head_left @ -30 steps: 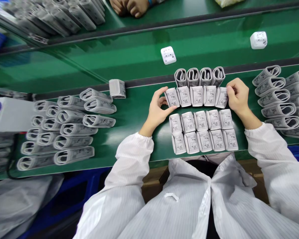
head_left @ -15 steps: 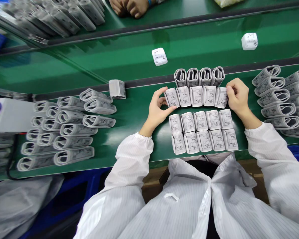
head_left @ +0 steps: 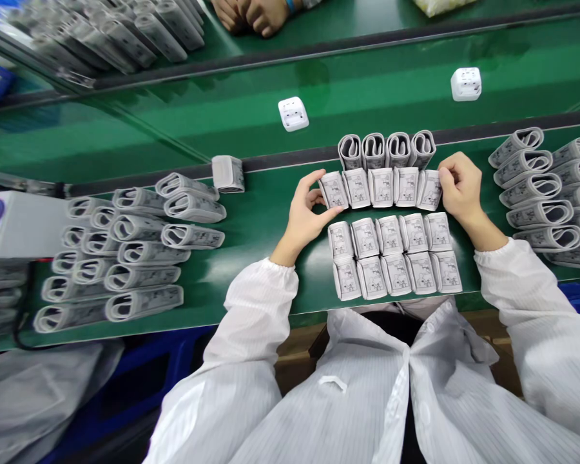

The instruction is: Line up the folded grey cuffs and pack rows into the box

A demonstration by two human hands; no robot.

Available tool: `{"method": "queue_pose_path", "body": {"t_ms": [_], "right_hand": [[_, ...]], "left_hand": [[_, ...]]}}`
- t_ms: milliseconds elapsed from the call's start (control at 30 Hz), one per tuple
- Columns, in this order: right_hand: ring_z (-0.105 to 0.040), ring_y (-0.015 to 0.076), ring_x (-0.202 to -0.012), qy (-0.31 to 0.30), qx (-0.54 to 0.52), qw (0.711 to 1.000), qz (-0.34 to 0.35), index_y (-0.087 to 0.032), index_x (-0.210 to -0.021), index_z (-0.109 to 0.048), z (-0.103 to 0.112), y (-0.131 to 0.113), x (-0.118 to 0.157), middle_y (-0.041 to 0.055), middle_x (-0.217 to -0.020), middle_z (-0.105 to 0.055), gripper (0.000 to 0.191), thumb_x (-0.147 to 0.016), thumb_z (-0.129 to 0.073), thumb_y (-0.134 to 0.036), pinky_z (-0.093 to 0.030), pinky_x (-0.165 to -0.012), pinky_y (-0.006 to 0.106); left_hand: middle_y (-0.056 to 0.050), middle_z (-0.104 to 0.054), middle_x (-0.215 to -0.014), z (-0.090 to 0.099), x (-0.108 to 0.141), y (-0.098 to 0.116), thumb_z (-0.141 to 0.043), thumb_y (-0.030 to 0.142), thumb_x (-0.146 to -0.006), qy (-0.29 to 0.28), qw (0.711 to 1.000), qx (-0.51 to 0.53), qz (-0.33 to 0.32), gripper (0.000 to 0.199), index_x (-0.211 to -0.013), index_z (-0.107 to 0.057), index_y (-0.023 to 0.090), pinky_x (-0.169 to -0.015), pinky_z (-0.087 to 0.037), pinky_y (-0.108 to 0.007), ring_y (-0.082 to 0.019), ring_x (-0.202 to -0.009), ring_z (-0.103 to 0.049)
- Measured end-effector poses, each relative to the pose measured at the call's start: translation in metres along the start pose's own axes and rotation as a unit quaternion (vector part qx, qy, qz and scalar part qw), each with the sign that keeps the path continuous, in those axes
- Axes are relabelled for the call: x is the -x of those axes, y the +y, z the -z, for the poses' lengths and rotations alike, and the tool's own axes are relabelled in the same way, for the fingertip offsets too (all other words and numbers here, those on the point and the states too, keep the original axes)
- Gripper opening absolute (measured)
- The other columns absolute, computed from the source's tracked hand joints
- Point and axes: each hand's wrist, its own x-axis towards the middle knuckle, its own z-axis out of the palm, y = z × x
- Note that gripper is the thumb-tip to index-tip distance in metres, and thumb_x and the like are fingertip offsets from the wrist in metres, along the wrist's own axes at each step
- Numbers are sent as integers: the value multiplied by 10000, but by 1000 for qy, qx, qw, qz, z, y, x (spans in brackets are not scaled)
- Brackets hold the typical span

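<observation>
Folded printed cuffs (head_left: 381, 187) sit edge to edge on the green counter (head_left: 309, 287), the left hand (head_left: 303, 216) pinching the row's left end, the right hand (head_left: 459, 190) pinching its right end.

Premises: factory production line. Two parallel green conveyor belts (head_left: 183, 132) cross the area, the near one carrying orderly batches of rolled printed cuffs (head_left: 381, 187). The operator wears a white striped cleanroom smock (head_left: 352, 412). A co-worker's hands (head_left: 251, 16) appear beyond the far belt. A blue crate (head_left: 140, 380) stands below the near belt, left.
</observation>
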Motion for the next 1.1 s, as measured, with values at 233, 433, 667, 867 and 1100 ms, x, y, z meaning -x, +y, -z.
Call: {"method": "queue_pose_path", "body": {"t_ms": [233,433,667,867,1100], "right_hand": [[-583,254,-768,-2,9,1000,-3,-287,-813,-575,0,-1,0,58,-841,-625,522,-1099,-617,-722,-565,-766,488],[-581,253,-759,0,12,1000,1,-288,-809,-583,-1,-1,0,61,-834,-621,561,-1111,-567,-760,-555,-749,482],[-560,239,-729,13,0,1000,24,-282,-796,-577,-3,-1,0,56,-812,-621,603,-1115,-548,-793,-512,-715,468],[-579,253,-756,3,22,1000,5,-291,-798,-563,-2,-1,0,61,-821,-616,589,-1109,-534,-790,-542,-737,476],[-600,253,-767,-1,22,1000,9,-287,-810,-578,-1,3,1,61,-839,-637,512,-1114,-597,-698,-590,-774,490]], "left_hand": [[-154,-593,-1742,-1,0,1,-1037,701,-794,3,1000,2,-2,1032,-1650,-576,354,-1023,-716,-399,-302,-1310,-805],[-156,-589,-1746,-1,0,0,-1039,697,-795,2,1000,5,-1,1034,-1653,-575,355,-1032,-713,-405,-308,-1319,-804],[-149,-594,-1741,-1,0,0,-1044,684,-795,4,1000,6,-1,1027,-1652,-579,360,-1023,-711,-397,-297,-1297,-810],[-161,-587,-1742,-1,0,0,-1027,721,-795,2,1000,4,-3,1043,-1652,-567,345,-1056,-708,-416,-319,-1353,-790],[-154,-570,-1762,-1,0,-1,-1018,725,-806,-2,1000,4,-1,1038,-1663,-557,365,-1074,-707,-437,-332,-1373,-785]]}}
